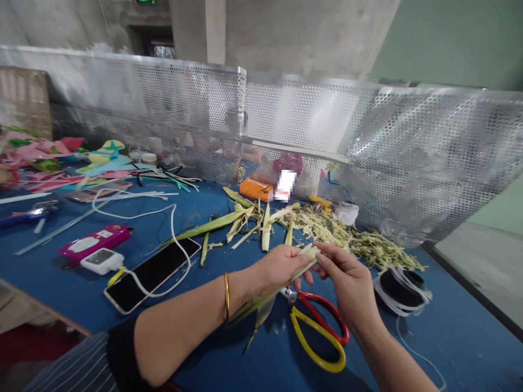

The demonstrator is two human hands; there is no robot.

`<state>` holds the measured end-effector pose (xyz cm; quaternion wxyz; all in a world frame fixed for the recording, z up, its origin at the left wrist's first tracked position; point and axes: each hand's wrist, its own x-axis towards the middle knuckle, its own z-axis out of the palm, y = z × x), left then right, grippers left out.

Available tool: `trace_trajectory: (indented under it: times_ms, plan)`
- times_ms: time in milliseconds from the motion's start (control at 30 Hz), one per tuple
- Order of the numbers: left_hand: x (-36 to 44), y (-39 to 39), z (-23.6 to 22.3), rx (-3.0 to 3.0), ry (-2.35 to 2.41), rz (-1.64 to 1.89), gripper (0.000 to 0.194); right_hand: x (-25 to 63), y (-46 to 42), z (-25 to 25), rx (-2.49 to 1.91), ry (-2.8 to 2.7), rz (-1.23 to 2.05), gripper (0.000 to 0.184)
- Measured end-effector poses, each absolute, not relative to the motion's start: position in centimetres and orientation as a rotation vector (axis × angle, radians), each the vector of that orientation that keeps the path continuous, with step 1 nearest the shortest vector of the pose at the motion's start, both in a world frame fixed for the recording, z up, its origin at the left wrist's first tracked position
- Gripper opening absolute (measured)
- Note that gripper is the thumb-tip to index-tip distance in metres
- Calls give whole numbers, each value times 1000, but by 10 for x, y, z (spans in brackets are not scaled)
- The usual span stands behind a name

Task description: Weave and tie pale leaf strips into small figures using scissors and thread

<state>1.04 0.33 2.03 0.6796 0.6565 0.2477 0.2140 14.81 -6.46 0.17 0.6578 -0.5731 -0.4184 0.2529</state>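
My left hand (pixel 279 270), with a gold bangle at the wrist, grips a pale green corn husk (pixel 304 260) whose dry tail hangs below the palm. At the husk's upper end my right hand (pixel 341 277) pinches it between thumb and fingers. Scissors (pixel 321 332) with one red and one yellow handle lie on the blue table (pixel 261 359) beneath both hands, their blades partly hidden. Just beyond the hands are loose husk pieces (pixel 265 228) and a heap of shredded husk (pixel 327 228).
A black phone (pixel 153 275), a magenta power bank (pixel 96 242) and a white cable (pixel 175 228) lie left. A black spool with white cord (pixel 402 291) stands right. Behind are an orange box (pixel 256 189), a lit phone (pixel 285 185) and a perforated metal screen (pixel 183 109). Coloured strips (pixel 106 166) lie far left.
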Motion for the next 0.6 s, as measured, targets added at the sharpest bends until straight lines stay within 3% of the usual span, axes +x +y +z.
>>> trace_trajectory:
  times_ms: [200,600]
  plan:
    - [13,7,14,1479,522,445,39,147,-66,5,-1337,-963,543,22]
    - [14,10,13,1430,524,420,36,148,-66,4,-1281,-940,613,25]
